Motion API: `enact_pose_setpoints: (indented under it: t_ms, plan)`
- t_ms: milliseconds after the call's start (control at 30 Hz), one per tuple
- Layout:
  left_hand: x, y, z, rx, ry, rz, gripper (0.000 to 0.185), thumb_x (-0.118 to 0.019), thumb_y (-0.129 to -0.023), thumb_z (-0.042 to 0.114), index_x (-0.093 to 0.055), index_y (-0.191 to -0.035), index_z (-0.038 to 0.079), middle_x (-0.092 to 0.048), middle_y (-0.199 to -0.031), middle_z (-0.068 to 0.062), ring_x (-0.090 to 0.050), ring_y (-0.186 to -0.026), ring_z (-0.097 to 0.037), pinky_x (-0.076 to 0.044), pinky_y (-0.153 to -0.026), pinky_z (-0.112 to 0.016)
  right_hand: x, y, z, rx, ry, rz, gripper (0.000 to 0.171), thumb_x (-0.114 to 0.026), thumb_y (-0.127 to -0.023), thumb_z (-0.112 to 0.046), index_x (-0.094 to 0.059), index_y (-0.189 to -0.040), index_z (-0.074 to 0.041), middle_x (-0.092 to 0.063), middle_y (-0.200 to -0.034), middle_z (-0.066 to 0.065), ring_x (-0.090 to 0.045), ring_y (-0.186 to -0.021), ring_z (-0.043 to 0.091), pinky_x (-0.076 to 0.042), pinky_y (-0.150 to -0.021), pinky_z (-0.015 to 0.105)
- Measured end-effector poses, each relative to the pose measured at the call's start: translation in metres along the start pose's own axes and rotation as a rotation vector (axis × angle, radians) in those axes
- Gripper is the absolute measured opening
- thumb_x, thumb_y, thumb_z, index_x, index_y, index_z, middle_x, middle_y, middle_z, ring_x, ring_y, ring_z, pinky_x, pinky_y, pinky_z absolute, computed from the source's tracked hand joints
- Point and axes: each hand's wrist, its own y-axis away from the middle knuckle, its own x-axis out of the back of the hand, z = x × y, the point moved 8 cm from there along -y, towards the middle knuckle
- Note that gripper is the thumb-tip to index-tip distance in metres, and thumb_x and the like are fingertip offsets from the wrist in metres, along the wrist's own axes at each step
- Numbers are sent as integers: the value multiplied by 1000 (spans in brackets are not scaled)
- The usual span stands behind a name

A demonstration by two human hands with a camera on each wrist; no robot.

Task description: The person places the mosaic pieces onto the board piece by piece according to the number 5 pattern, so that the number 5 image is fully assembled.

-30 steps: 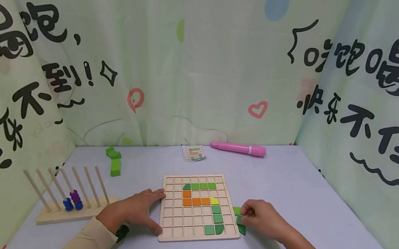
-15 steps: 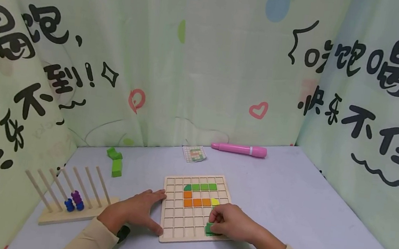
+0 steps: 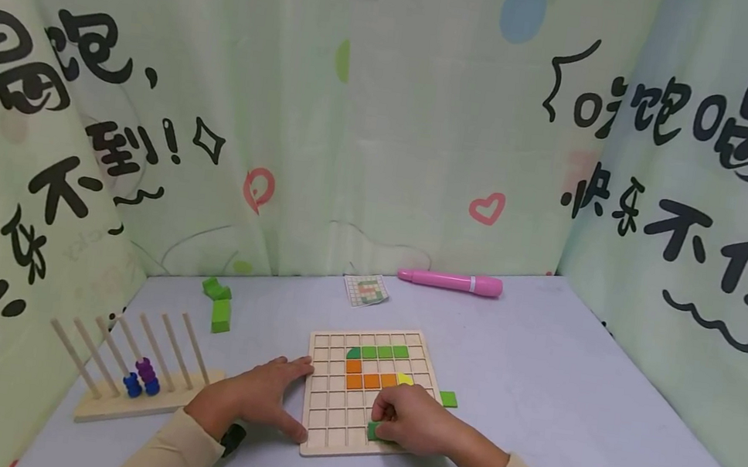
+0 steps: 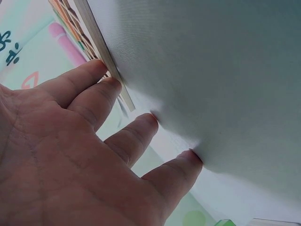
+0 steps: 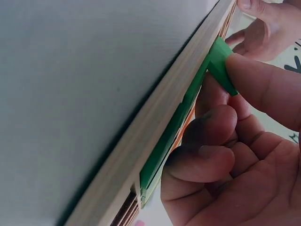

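My right hand (image 3: 417, 422) pinches a dark green tile (image 5: 218, 63) between thumb and fingers, tilted over the near row of a wooden grid board (image 3: 318, 414). More dark green tiles (image 5: 162, 150) lie along that edge in the right wrist view; from the head they are mostly hidden under the hand. Further up the grid sit a row of light green tiles (image 3: 385, 351), several orange tiles (image 3: 371, 381) and a yellow tile (image 3: 404, 378). My left hand (image 3: 263, 395) spreads its fingers, with thumb and fingertips at the board's left edge.
A light green tile (image 3: 448, 398) lies just right of the board. At left stands a peg rack (image 3: 114, 406) with blue and purple beads, and green blocks (image 3: 220, 316) lie behind it. A pattern card (image 3: 367, 290) and a pink marker (image 3: 450, 282) lie at the back.
My right hand has picked up the dark green tile from beside the board and carried it left over the near row. The left hand has stayed at the board's edge.
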Motion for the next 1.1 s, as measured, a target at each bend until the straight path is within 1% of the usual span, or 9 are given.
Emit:
enact_pose_setpoints:
  t_ms: [300,700,800,900,1000,1100]
  plan:
    - [2,3,3,12,-1,-8,106,-95,-67,52,-48,-154,13,-38,-167,-1,-31,-154,-42,-34,-119,-63,-1,1,-2,5,34,-1,15,-76,-86,-3,-67,-83,-15,-59,-74,-8,-52,-69,5,-45,-63,23]
    - [3,4,4,13,2,-3,107,-95,-67,51,-48,-154,12,-38,-167,-2,-31,-154,-42,-33,-120,-63,-4,2,-4,-24,146,25,15,-78,-86,-6,-68,-83,-17,-57,-74,-10,-50,-71,6,-43,-65,25]
    - [2,3,3,9,4,-4,107,-95,-67,51,-48,-154,12,-38,-167,-2,-31,-154,-43,-33,-120,-63,-3,3,-6,-8,127,30,13,-77,-86,-6,-68,-85,-16,-58,-75,-11,-51,-71,6,-44,-66,24]
    - [1,2,2,5,6,-6,107,-95,-67,52,-48,-155,12,-38,-168,-2,-30,-154,-43,-33,-120,-63,2,6,-4,2,72,25,9,-74,-87,-6,-69,-89,-14,-60,-77,-10,-53,-72,6,-46,-66,24]
    - [2,2,2,2,6,-8,107,-94,-67,53,-48,-155,12,-37,-168,-2,-30,-154,-44,-33,-120,-63,11,10,2,3,31,26,7,-73,-89,-8,-70,-93,-13,-61,-78,-9,-54,-73,7,-46,-65,23]
    - [3,3,3,2,8,-9,107,-95,-68,52,-48,-155,12,-38,-168,-2,-30,-154,-44,-33,-119,-63,23,15,10,-10,15,37,6,-72,-91,-10,-70,-96,-12,-61,-79,-8,-54,-73,8,-45,-65,24]
